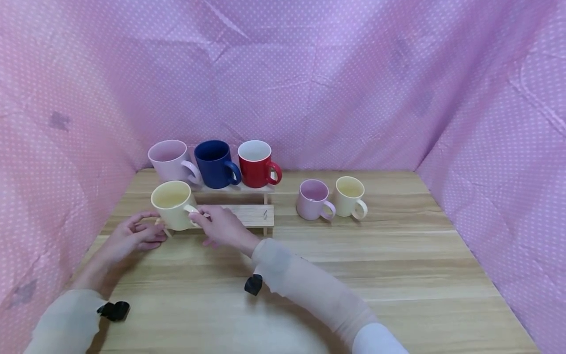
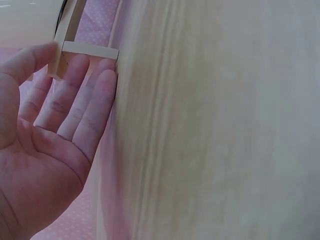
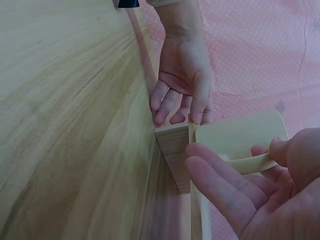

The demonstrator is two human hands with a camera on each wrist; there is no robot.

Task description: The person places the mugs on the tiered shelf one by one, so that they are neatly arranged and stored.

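My right hand pinches the handle of a pale yellow mug between thumb and fingers. The mug stands upright at the left end of the lower shelf of a wooden two-tier rack. In the right wrist view, the mug sits against the shelf board, and two fingers of this hand stretch past the handle. My left hand is at the rack's left end, palm turned up in its wrist view. Its thumb and loosely bent fingers lie right at the shelf end and leg.
Three mugs stand along the upper shelf: light pink, dark blue and red with a white inside. Right of the rack, a small pink mug and a small yellow mug stand on the wooden table. Pink dotted cloth surrounds the table.
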